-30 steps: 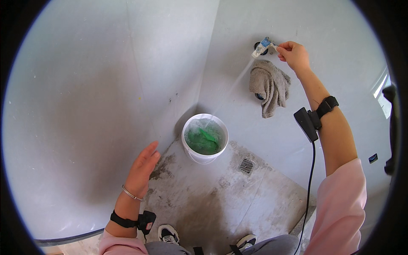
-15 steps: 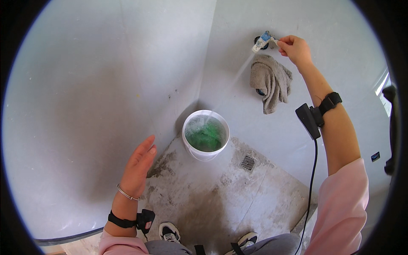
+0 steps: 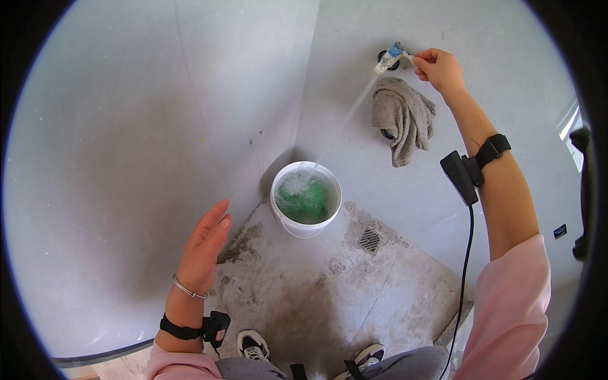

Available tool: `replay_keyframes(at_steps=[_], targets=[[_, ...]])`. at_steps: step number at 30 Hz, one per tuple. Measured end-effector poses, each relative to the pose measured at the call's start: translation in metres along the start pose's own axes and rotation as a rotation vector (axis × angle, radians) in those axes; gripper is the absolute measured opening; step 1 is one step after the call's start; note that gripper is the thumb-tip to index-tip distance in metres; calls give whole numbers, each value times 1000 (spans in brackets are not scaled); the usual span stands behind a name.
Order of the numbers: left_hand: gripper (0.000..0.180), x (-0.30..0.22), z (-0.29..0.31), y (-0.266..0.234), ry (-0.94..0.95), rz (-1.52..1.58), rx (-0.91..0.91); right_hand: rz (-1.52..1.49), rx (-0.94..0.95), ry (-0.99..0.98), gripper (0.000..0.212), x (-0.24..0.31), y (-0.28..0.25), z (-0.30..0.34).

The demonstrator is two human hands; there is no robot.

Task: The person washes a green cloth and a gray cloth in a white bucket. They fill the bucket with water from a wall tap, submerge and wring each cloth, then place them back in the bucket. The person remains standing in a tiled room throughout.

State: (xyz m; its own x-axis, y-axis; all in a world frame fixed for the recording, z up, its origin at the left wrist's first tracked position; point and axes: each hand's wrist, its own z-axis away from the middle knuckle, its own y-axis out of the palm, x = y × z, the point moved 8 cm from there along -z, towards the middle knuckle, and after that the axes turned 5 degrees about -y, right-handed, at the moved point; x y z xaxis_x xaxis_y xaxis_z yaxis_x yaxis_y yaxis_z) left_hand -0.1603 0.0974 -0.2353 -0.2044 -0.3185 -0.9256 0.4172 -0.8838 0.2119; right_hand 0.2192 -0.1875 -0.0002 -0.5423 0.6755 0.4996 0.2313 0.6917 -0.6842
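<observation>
My right hand (image 3: 439,71) pinches the handle of a white and blue wall tap (image 3: 389,58) at the upper right. From its spout a stream of water (image 3: 354,107) slants down to the left into a white bucket (image 3: 276,212). The bucket stands upright in the corner. Inside it, foamy water covers something green (image 3: 307,201) whose shape I cannot make out. My left hand (image 3: 206,244) hangs in the air left of the bucket, fingers stretched out and holding nothing.
A grey-brown towel (image 3: 402,120) hangs on the wall below the tap. Pale grey walls (image 3: 158,126) meet behind the bucket. A square drain grate (image 3: 368,240) is set in the stained floor (image 3: 304,278). A black cable (image 3: 467,266) hangs from my right forearm's strap. My shoes (image 3: 253,346) are at the lower edge.
Water keeps running into the bucket, and the foam on its surface has shifted. Both hands hold nearly the same positions.
</observation>
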Motion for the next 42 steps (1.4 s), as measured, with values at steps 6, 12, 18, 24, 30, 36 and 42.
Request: replay_keyframes(at_steps=[6,12,18,24,30,36,42], targets=[[50,0,0,1,2,5,1,19,13,17,18,-1,1,-1],[49,-3,2,1,5,6,-9,9,25,-6,18,-1,2,-3],[50,-3,2,2,-11,-7,-18,27,27,-13,18,-2,1,-5],[51,-2,0,4,-16,-14,3,47,33,2,18,-3,2,-6],[52,0,-2,5,-27,-19,5,34,56,12,20,0,2,-3],[52,2,-3,6,-35,-16,-3,26,45,-17,19,1,2,-4],[52,3,-3,6,-41,-20,-2,2,39,-3,18,-1,1,-3]])
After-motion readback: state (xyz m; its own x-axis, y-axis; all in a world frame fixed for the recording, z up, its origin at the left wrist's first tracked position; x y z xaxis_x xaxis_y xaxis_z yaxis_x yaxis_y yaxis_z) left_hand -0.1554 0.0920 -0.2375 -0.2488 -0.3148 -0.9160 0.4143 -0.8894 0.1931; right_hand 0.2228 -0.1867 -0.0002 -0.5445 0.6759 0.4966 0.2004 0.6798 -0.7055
